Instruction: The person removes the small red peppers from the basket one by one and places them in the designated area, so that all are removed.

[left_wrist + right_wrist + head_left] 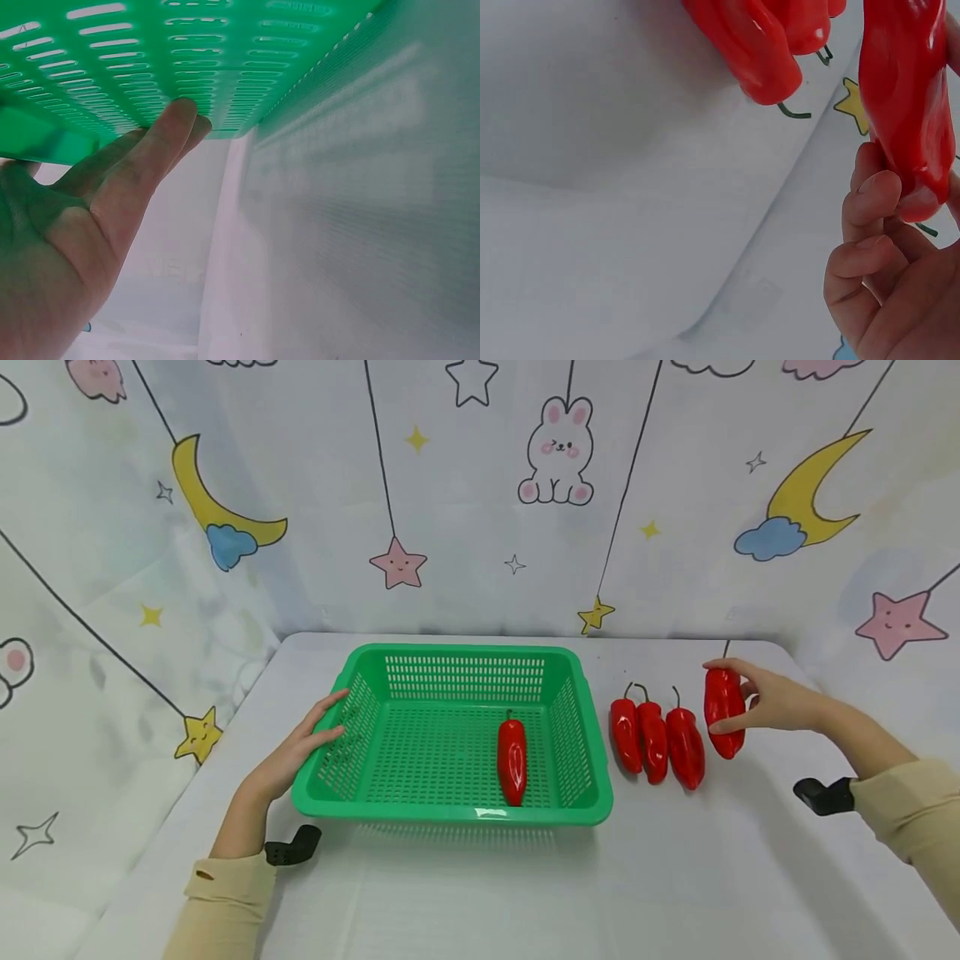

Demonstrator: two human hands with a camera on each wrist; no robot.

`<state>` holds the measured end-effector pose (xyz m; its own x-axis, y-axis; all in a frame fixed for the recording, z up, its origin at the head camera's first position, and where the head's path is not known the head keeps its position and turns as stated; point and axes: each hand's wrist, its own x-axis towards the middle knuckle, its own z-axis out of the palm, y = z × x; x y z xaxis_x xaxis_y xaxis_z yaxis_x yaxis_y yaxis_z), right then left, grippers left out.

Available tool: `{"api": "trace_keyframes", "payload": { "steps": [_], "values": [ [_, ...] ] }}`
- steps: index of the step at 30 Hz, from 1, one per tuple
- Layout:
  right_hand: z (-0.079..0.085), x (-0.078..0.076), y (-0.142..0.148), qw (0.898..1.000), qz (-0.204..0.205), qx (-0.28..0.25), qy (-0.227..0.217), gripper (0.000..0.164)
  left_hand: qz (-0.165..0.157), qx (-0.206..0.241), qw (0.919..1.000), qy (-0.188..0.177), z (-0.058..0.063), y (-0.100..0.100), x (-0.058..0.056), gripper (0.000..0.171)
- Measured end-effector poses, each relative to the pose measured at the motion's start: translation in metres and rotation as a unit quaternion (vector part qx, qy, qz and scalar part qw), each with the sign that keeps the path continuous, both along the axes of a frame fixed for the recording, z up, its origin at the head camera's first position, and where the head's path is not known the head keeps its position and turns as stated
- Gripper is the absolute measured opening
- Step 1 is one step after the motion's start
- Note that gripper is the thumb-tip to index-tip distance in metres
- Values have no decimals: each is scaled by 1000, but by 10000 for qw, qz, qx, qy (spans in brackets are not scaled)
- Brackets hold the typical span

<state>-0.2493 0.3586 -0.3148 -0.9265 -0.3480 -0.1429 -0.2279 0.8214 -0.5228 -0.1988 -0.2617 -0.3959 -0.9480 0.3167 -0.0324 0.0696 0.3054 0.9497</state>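
My right hand (780, 700) grips a red chili pepper (723, 697) between thumb and fingers at the right end of the table, its stem pointing to the back. In the right wrist view, the same pepper (907, 82) fills the upper right, with other fingers curled below it. My left hand (292, 756) rests at the left side of a green plastic basket (452, 814). Its fingers are extended against the slotted wall, as the left wrist view shows. One red pepper (512, 764) lies inside the basket, toward its right side.
Three more red peppers lie side by side right of the basket: a left one (626, 735), a middle one (653, 743) and a right one (686, 750). Behind the white table (450, 902) hangs a patterned cloth (480, 510) with moons, stars and a rabbit.
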Motion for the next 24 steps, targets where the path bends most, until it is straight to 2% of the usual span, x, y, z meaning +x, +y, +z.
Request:
{"api": "trace_keyframes", "payload": {
  "steps": [12, 24],
  "values": [
    [-17, -4, 12, 9993, 2, -145, -334, 96, 39, -20, 10000, 32, 3, 1, 2, 59],
    [-28, 1, 16, 9979, -40, -159, -622, 96, 43, -79, 9999, 75, 0, 0, 0, 58]
  ]
}}
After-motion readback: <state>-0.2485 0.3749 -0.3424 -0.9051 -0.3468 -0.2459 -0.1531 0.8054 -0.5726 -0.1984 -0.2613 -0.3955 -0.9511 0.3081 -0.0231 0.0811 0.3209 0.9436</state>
